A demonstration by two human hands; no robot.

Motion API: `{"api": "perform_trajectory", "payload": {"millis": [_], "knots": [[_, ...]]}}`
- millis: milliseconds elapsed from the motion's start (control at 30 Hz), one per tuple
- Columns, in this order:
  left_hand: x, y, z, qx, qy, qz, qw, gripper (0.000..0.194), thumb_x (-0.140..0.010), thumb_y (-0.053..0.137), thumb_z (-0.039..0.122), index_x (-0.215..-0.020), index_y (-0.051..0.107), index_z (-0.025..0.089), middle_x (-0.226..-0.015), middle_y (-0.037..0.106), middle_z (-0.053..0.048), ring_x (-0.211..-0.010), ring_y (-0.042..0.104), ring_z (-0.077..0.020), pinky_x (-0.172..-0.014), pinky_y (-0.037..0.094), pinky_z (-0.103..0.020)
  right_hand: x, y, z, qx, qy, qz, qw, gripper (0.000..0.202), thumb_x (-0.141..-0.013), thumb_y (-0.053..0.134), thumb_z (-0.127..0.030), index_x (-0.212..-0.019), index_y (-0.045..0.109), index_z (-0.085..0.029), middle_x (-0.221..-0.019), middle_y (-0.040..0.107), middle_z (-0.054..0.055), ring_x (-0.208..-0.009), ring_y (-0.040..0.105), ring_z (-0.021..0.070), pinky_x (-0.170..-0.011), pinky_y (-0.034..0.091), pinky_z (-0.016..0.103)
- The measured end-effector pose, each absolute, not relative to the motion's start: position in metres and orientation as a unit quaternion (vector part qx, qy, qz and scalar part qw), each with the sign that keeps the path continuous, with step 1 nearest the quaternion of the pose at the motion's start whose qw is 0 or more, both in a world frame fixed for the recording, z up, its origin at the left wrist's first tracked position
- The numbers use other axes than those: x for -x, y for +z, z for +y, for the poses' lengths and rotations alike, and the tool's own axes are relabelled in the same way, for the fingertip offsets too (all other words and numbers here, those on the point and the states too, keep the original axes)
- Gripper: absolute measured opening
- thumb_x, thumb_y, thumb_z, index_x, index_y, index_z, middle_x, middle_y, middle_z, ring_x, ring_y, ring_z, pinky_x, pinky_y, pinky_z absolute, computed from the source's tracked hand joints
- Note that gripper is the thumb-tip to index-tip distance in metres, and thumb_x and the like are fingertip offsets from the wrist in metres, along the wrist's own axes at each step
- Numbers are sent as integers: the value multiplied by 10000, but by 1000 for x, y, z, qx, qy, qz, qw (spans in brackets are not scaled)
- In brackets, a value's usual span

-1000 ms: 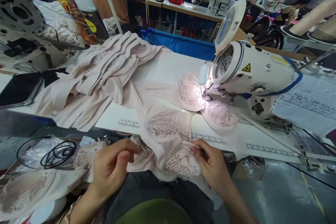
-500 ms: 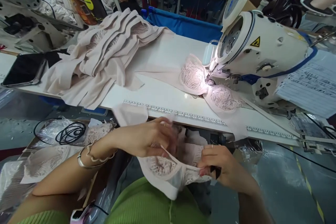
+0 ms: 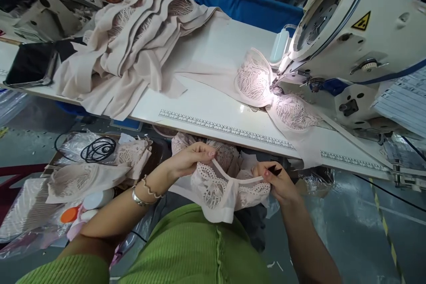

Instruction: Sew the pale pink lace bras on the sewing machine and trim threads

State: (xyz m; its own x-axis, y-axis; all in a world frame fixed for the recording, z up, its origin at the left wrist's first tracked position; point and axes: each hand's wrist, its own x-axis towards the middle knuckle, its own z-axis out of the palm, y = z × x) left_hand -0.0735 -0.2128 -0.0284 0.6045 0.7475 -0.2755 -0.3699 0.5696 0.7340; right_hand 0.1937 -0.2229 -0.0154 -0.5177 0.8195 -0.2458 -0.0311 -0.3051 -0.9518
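The white bench (image 3: 199, 103) is crossed along its near edge by a printed ruler, and its right part is taken up by a sewing machine (image 3: 382, 49). The left part is covered by a heap of pale fabric pieces (image 3: 126, 49), and beyond the far edge a blue cloth (image 3: 246, 4) is seen. Under the machine's lit needle area a pale lace bra (image 3: 253, 82) is spread, one cup on each side. A second bra, the held lace bra (image 3: 229, 202), is suspended between two hands just in front of the bench's near edge, above the green top (image 3: 179, 244). Its upper band is pinched at one end by the left hand (image 3: 195, 158), that grip being narrowed to thumb and fingers; the other end is clasped by the right hand (image 3: 279, 183), its grip likewise closed on the fabric. At the bench's left end a dark phone-like device (image 3: 29, 64) is laid. Below, a coiled black cord (image 3: 98, 150) is heaped near more lace pieces. The left wrist is circled by a silver bangle (image 3: 137, 196). Dark pointed tips (image 3: 272, 169) are seen projecting beside the right fingers.
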Motion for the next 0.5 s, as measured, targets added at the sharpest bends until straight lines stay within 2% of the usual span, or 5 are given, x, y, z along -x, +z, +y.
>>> {"api": "perform_trajectory", "payload": {"millis": [133, 367, 500], "knots": [[63, -34, -218, -278, 343, 276, 854, 695, -655, 886, 533, -491, 304, 192, -451, 234, 97, -406, 168, -31, -394, 143, -207, -184, -26, -224, 349, 771, -407, 344, 672, -736, 765, -692, -497, 331, -239, -450, 279, -77, -443, 215, 96, -504, 183, 278], [59, -32, -219, -249, 343, 253, 870, 689, -680, 885, 477, -485, 290, 190, -430, 244, 92, -375, 178, -22, -374, 151, -202, -180, -25, -224, 362, 778, -371, 355, 635, -676, 819, -652, -521, 349, -254, -425, 280, -91, -405, 200, 98, -474, 224, 252], [60, -29, -218, -244, 350, 248, 870, 670, -689, 880, 457, -492, 296, 193, -440, 253, 89, -385, 185, -24, -380, 156, -206, -180, -24, -225, 378, 767, -367, 367, 638, -686, 803, -679, -555, 342, -258, -431, 268, -97, -394, 188, 99, -455, 244, 249]]}}
